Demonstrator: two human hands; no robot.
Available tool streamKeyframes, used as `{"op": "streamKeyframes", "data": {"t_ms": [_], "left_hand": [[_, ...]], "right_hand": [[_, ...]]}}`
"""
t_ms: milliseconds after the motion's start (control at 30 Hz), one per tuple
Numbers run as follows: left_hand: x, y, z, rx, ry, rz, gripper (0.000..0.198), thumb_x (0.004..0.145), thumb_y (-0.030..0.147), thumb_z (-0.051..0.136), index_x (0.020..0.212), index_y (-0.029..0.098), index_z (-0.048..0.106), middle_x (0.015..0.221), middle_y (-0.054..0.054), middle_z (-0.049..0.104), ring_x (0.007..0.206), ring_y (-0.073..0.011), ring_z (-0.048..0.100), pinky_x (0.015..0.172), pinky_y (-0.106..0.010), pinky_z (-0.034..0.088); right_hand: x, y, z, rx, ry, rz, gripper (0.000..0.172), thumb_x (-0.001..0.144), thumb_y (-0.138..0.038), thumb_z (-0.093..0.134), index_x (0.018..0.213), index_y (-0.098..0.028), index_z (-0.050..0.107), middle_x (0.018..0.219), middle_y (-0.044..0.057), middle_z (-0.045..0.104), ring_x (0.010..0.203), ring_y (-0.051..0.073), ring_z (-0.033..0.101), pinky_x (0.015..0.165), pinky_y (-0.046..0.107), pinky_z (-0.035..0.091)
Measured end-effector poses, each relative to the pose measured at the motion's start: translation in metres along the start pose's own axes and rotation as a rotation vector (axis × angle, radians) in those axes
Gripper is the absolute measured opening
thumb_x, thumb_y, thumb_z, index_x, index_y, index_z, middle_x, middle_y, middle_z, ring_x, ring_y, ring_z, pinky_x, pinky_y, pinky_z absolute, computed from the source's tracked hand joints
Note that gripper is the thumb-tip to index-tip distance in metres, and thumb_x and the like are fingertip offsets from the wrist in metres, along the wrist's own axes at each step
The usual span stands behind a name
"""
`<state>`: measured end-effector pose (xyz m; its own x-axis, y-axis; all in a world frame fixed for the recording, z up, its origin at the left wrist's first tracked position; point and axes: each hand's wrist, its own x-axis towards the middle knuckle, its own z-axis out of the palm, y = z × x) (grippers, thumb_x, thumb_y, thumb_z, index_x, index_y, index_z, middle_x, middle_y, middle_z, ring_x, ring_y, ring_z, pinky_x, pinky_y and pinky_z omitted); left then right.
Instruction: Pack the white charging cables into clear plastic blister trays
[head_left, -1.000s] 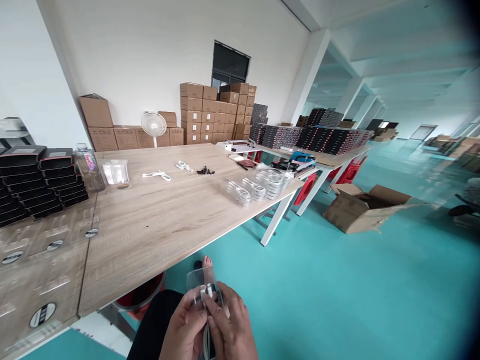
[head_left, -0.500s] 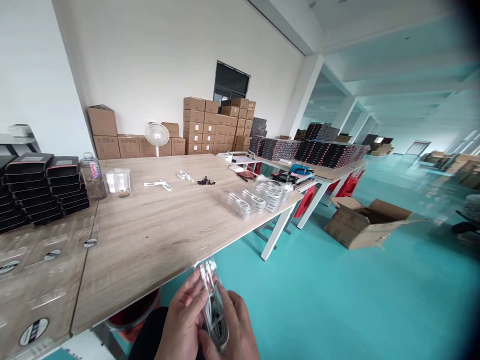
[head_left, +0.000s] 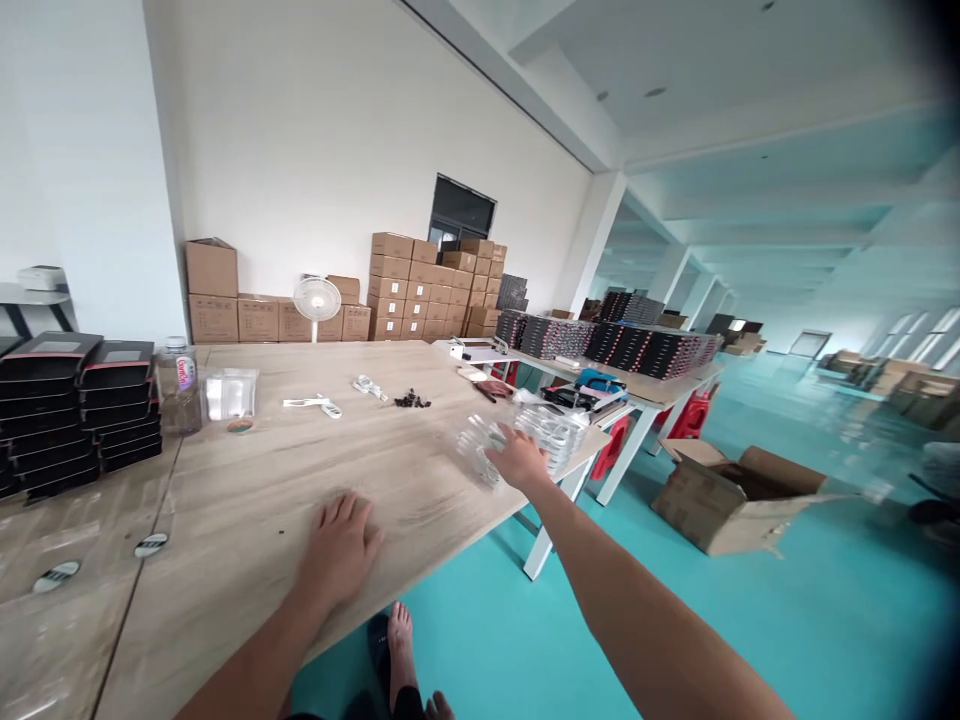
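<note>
Clear plastic pack of looped white cable (head_left: 474, 448): at right edge of pale wood-grain table (head_left: 420, 490); glossy, see-through, outline blurred. Right hand (head_left: 517, 458) at the pack, fingers extended over it; cannot tell whether they grip. Left hand (head_left: 341, 548) palm down on near side of table, fingers slightly apart. Stack of similar clear packs (head_left: 559, 432) just right. Small black pieces (head_left: 412, 399) in a loose heap farther left.
</note>
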<state>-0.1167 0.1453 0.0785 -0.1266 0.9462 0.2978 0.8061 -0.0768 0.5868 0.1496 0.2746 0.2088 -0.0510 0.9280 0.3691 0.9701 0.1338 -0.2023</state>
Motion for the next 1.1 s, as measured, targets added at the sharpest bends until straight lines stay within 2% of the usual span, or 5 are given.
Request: {"op": "streamKeyframes", "data": {"t_ms": [300,500,700,900,1100], "left_hand": [[0.0,0.003,0.0,0.224,-0.062,-0.003,0.053,0.094,0.045,0.037,0.137,0.018,0.056,0.153,-0.015,0.049,0.143,-0.0332,0.036,0.118,-0.054,0.019],[-0.001,0.009,-0.004,0.309,-0.098,-0.009,0.056,0.096,0.044,0.033,0.141,0.017,0.053,0.154,-0.014,0.047,0.143,-0.0323,0.037,0.119,-0.055,0.021],[0.0,0.013,-0.007,0.315,-0.113,-0.022,0.057,0.095,0.044,0.033,0.142,0.018,0.053,0.155,-0.015,0.047,0.143,-0.0326,0.037,0.118,-0.055,0.023],[0.004,0.012,-0.003,0.338,-0.096,-0.015,0.057,0.093,0.042,0.039,0.141,0.016,0.054,0.153,-0.016,0.049,0.141,-0.0331,0.039,0.117,-0.055,0.024],[0.005,0.013,-0.003,0.343,-0.092,-0.014,0.056,0.093,0.04,0.039,0.141,0.016,0.054,0.151,-0.016,0.05,0.14,-0.0331,0.04,0.117,-0.056,0.024]], "right_hand": [[0.035,-0.005,0.033,-0.205,-0.159,0.066,0.044,0.094,-0.041,0.064,0.131,-0.02,0.057,0.139,0.01,0.056,0.124,0.03,0.056,0.103,0.056,0.046],[0.012,-0.032,0.041,-0.179,-0.037,-0.316,0.054,0.093,-0.03,0.058,0.145,-0.018,0.046,0.161,0.016,0.031,0.147,0.033,0.021,0.118,0.051,0.018],[-0.015,-0.048,0.093,-0.033,-0.106,-0.586,0.036,0.087,-0.017,0.058,0.121,-0.021,0.066,0.143,0.012,0.057,0.134,0.03,0.043,0.109,0.043,0.035],[-0.011,-0.025,0.131,0.178,-0.023,-0.439,0.042,0.087,-0.012,0.051,0.127,-0.01,0.062,0.136,0.02,0.057,0.128,0.031,0.049,0.112,0.047,0.037],[0.007,-0.012,0.139,0.467,0.042,-0.356,0.032,0.092,-0.017,0.059,0.124,-0.018,0.062,0.132,0.011,0.06,0.124,0.026,0.055,0.106,0.048,0.046]]}}
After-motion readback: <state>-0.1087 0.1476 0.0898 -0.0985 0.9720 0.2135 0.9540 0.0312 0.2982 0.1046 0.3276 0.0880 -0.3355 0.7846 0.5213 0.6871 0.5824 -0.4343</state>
